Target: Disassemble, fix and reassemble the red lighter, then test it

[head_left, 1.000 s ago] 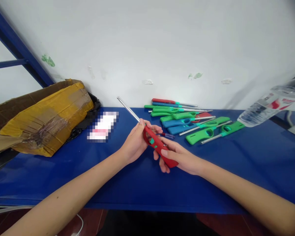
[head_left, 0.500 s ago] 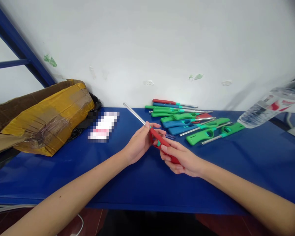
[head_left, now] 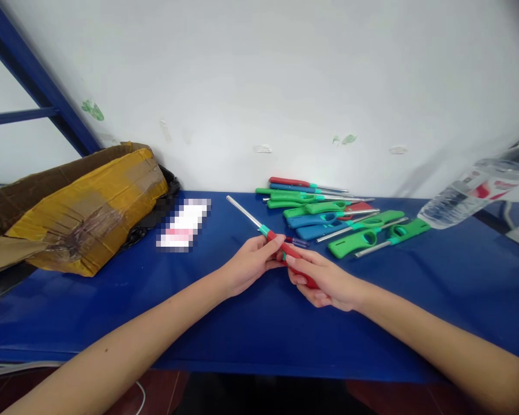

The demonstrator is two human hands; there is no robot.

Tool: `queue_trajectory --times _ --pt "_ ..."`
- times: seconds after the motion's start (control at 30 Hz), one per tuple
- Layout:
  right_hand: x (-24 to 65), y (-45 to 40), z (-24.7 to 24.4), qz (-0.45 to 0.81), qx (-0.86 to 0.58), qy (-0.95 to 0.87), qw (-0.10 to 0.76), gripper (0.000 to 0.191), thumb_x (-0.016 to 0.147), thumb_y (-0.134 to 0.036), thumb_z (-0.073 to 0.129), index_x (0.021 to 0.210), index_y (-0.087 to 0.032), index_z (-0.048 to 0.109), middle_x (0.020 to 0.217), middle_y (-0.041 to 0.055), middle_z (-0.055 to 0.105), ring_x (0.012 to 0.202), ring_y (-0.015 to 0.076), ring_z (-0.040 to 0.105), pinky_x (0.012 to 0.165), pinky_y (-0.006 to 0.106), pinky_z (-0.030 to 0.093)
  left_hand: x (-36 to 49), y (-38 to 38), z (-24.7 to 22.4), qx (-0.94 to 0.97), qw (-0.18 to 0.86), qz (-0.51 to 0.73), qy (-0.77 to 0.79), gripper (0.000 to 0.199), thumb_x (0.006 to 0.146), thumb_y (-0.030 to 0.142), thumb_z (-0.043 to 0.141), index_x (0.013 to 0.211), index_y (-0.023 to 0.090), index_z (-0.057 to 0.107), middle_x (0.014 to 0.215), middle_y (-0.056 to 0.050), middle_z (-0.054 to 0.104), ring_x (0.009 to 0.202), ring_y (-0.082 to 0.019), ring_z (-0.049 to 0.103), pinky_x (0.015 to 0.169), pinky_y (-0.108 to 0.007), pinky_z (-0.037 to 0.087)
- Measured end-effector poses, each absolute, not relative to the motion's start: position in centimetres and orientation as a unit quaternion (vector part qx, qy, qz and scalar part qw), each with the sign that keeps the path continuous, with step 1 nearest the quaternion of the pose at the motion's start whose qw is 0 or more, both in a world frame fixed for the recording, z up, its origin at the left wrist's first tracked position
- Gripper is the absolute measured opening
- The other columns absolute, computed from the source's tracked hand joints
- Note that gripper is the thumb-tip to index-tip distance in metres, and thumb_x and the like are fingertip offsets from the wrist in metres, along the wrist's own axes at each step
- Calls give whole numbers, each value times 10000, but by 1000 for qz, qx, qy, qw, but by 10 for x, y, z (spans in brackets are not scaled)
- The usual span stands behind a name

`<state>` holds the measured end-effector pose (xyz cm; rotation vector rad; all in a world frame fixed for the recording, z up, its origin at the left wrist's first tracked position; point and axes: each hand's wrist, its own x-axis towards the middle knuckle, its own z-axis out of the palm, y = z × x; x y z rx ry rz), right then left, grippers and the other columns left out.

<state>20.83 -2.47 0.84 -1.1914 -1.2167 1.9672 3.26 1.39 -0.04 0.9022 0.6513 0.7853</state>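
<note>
A red lighter (head_left: 290, 250) with a long metal tube is held above the blue table, its tube pointing up and to the left. The fingers of my left hand (head_left: 251, 262) pinch its body near the turquoise collar. Wrapped round the rear of the handle is my right hand (head_left: 324, 280), with the thumb on top. Behind my hands lies a pile of similar lighters in green, blue and red, among them a green lighter (head_left: 348, 244) and a blue lighter (head_left: 313, 231). A small purple, see-through item (head_left: 300, 242) rests just beyond the red lighter.
The blue table (head_left: 225, 334) meets a white wall. At the left stands an open cardboard box (head_left: 90, 222) with yellow tape, black plastic behind it. A blurred white paper (head_left: 184, 226) lies beside the box. A clear bottle (head_left: 471, 193) is at the right.
My left hand has shifted along the lighter toward my right hand, and its thumb now lies over the red body. The metal tube's tip sits slightly lower and further right.
</note>
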Motion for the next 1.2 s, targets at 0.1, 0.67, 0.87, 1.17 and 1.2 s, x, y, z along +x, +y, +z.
queue_trajectory --times 0.1,0.67,0.87,1.17,1.2 --pt "207 -25 6 723 -452 -445 275 355 936 -512 548 1218 -304 486 645 -95 420 343 17 264 309 129 180 33 14 -3 416 787 352 291 382 758 471 799 786 124 642 738 5 568 780 -125 572 951 -346 453" --pt "207 -23 10 729 -478 -414 263 360 953 -485 532 1271 -328 469 649 -91 424 349 14 241 311 124 175 34 16 -11 381 798 353 305 301 866 403 720 877 103 696 813 -58 666 814 -146 640 939 -325 489" --pt "205 -25 11 723 -494 -409 256 359 953 -518 523 1246 -316 475 617 -99 401 341 17 239 307 118 171 34 16 -12 387 798 349 302 336 855 439 722 841 104 697 816 -61 663 811 -146 625 937 -319 481" --pt "211 -22 9 759 -438 -408 256 410 958 -469 545 1330 -341 429 675 -71 508 362 25 373 331 116 261 33 16 -9 385 802 347 298 382 853 492 704 846 110 691 789 -52 645 787 -148 630 902 -321 491" --pt "211 -21 8 762 -431 -412 255 422 958 -468 543 1339 -328 425 701 -52 550 386 45 446 334 125 298 32 16 -9 385 801 346 299 394 849 508 702 848 114 687 777 -47 636 777 -147 626 884 -316 495"
